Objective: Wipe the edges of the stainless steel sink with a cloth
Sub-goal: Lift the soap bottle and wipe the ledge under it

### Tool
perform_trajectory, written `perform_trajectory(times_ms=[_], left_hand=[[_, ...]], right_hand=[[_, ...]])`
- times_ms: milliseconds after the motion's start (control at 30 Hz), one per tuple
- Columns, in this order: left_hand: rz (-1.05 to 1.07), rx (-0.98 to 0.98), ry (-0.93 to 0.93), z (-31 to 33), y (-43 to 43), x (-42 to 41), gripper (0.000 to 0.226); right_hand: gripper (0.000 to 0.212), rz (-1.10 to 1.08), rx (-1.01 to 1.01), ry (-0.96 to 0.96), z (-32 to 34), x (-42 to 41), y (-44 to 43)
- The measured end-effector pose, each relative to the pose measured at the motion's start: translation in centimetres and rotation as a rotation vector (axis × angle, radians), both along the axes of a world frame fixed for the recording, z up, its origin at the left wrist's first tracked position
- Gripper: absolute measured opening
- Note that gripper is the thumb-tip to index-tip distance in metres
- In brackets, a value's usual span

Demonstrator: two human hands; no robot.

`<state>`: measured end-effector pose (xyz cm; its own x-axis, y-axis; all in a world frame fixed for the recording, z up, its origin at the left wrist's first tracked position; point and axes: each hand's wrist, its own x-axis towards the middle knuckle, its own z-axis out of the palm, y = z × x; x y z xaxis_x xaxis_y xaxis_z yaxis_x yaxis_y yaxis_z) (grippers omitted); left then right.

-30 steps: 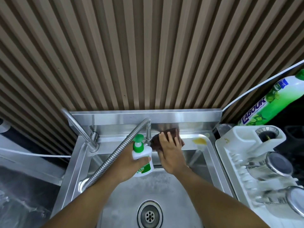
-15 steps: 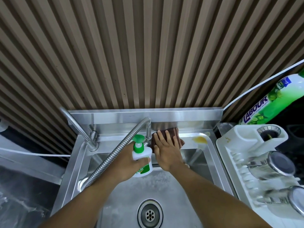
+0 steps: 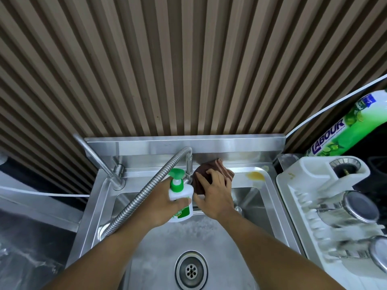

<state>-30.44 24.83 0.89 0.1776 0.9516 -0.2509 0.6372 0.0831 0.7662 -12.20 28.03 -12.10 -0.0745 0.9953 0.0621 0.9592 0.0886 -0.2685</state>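
My right hand [image 3: 213, 191] lies palm-down on the brown cloth [image 3: 211, 174], fingers spread and curled a little over it, pressing it onto the far ledge of the stainless steel sink [image 3: 270, 197]; the cloth is bunched, its far corner touching the foot of the upright backsplash [image 3: 209, 145], its left side just beside the base of the faucet stem [image 3: 188, 164]. My left hand [image 3: 161, 206] is wrapped around a white pump bottle [image 3: 180, 197] with a green pump head, thumb across its front label; the bottle stands upright, held above the far edge of the basin, just left of the cloth and touching my right thumb or nearly so; I cannot tell which. A flexible ribbed metal hose [image 3: 144, 191] arcs from the faucet stem down to the left, passing behind my left wrist; a second, straight tap [image 3: 100, 162] rises at the far left corner of the ledge. A yellow smear [image 3: 255, 175] sits on the ledge to the right of the cloth, apart from it; the round drain strainer [image 3: 191, 270] lies in the near part of the basin, between my forearms. Right of the sink stands a white dish rack [image 3: 293, 197] holding steel cups [image 3: 354, 208] on their sides; beyond it leans a green bottle labelled LABOUR [image 3: 347, 130]; the wall [image 3: 188, 70] behind is brown vertical slats.
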Motion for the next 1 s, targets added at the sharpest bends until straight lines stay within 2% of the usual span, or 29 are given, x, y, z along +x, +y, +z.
perform_trajectory(times_ms=[133, 267, 400, 600, 700, 867, 1000], left_hand=[[-0.003, -0.017, 0.011, 0.0, -0.1, 0.0, 0.027], [-0.015, -0.035, 0.042, 0.0, 0.0, -0.3, 0.028], [-0.013, -0.063, 0.092, -0.3, -0.1, -1.1, 0.027], [0.004, -0.071, 0.107, -0.5, 0.2, -1.5, 0.027], [-0.002, -0.076, 0.100, -0.6, 0.3, -1.5, 0.026], [0.008, -0.079, 0.099, -0.8, 0.3, -1.6, 0.026], [0.011, -0.077, 0.089, -0.8, 0.2, -1.4, 0.026]], right_hand=[[0.050, 0.036, 0.045, -0.001, -1.3, 1.4, -0.7], [0.056, 0.106, 0.063, -0.071, -1.9, 2.6, -1.6], [0.060, 0.002, -0.031, -0.063, -0.8, -0.1, -0.5], [0.055, 0.093, 0.040, -0.002, -1.2, 1.9, -1.0], [0.052, 0.048, -0.003, -0.015, -0.6, 1.8, -0.2], [0.060, 0.006, -0.191, 0.139, 1.7, 0.0, 2.1], [0.052, -0.006, -0.182, 0.243, 2.5, 0.2, 3.0]])
